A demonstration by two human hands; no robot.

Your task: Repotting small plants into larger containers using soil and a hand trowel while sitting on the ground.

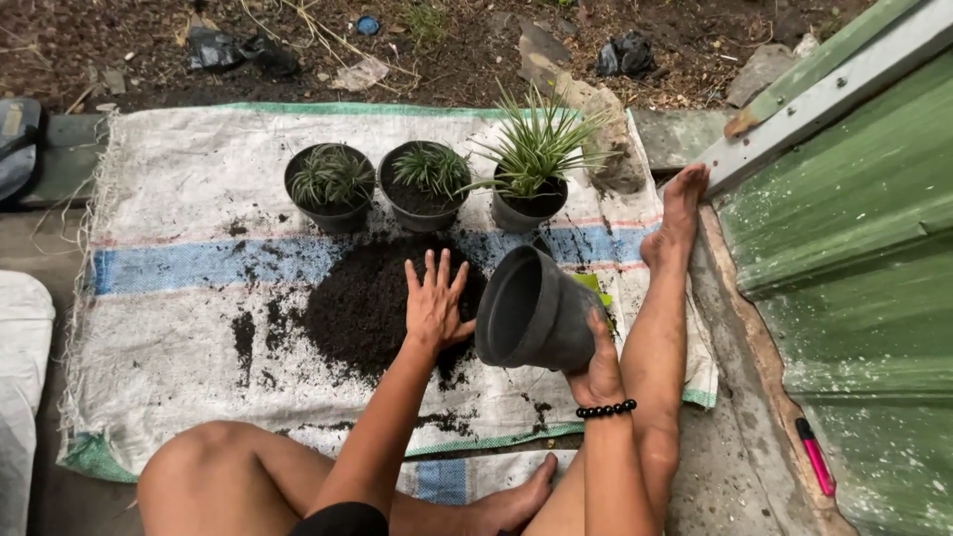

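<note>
My left hand (435,301) lies flat, fingers spread, on a pile of dark soil (362,303) in the middle of a white woven sack (179,199) with a blue stripe. My right hand (599,367), with a black bead bracelet on the wrist, grips the base of an empty grey plastic pot (526,310), tilted on its side with its mouth toward the soil. Behind the pile stand three grey pots with spiky green plants: left (331,186), middle (425,184), right (533,169).
My right leg (663,318) stretches along the sack's right edge, foot near a green metal panel (854,258). A pink marker (816,457) lies by that panel. A rock (606,134) sits at the back right. Bare ground with litter lies beyond the sack.
</note>
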